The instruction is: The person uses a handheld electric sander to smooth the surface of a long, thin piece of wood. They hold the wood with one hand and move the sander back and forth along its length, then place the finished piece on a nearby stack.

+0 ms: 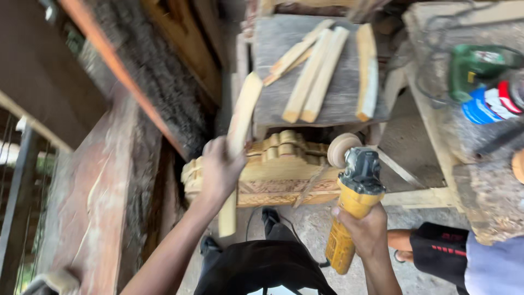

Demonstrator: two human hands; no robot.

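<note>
- Two hands are busy: your left hand is closed around a pale wooden slat, gripped near its middle so both ends stay free.
- Your slat stands nearly upright, long axis tilting up-right, top end near the bench's front-left corner.
- Your right hand clasps the yellow angle grinder, sanding disc pointing up, just beside the carved wooden piece, apart from the slat.

wood strips lie on bench behind carved piece.
</note>
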